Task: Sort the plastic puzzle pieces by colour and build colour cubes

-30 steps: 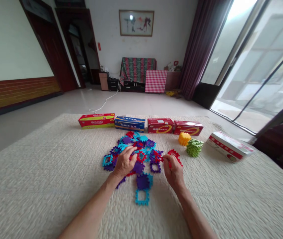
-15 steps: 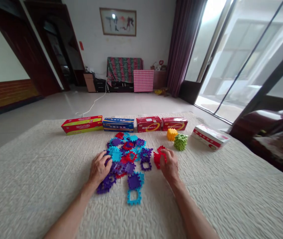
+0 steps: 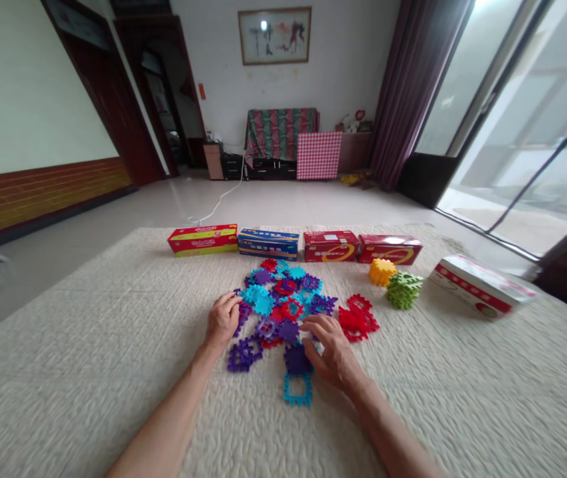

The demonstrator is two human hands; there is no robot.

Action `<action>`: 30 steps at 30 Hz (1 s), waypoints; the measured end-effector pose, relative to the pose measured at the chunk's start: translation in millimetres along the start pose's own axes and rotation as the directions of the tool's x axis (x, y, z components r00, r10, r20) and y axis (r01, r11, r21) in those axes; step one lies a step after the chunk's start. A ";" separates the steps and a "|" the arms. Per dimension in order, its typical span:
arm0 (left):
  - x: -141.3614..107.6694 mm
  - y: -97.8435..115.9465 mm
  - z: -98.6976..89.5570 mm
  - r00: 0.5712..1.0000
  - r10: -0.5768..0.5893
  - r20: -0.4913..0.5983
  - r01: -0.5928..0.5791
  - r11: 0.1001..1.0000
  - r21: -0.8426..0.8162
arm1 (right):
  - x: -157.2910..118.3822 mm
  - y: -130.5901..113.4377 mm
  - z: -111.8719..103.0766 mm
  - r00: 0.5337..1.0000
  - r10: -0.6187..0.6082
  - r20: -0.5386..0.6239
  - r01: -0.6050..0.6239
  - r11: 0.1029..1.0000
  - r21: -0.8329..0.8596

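Note:
Purple, red and light blue notched plastic pieces lie in a loose pile, with a light blue piece (image 3: 264, 305) near its left side. My left hand (image 3: 224, 320) is at the pile's left edge, fingers curled beside purple pieces (image 3: 243, 354); what its fingertips hold, if anything, is hidden. Over the pile's right side, my right hand (image 3: 327, 343) has its fingers apart, near a dark purple square (image 3: 298, 359). A light blue frame (image 3: 297, 390) lies at the front. Red pieces (image 3: 358, 322) form a separate group right of my right hand.
Behind the pile stand a red-and-green box (image 3: 202, 240), a blue box (image 3: 268, 245) and two red boxes (image 3: 330, 246). An orange stack (image 3: 382, 271) and a green stack (image 3: 404, 290) are at the right, beside a white box (image 3: 480, 285). Everything rests on a quilted cover (image 3: 114, 345).
My right hand has left the red pieces and moved left over the pile, its fingers spreading. The view has turned to the left. My left hand remains at the pile's left side.

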State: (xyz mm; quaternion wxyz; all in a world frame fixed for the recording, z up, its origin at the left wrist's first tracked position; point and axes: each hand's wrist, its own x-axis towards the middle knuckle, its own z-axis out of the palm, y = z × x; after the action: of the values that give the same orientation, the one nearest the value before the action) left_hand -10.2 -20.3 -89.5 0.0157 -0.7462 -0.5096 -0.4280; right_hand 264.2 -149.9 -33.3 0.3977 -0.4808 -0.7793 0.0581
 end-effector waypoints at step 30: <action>5.1 79.5 -16.8 0.998 0.064 -0.006 -0.064 0.986 -0.156 | -2.6 1.9 2.4 0.992 0.058 0.117 -0.056 0.998 -0.015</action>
State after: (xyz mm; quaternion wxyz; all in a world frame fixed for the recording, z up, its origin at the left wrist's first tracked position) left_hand 41.4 -62.3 -42.7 -0.0286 -0.7608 -0.4504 -0.4663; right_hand 264.5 -150.3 -37.3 0.3467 -0.5010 -0.7875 0.0928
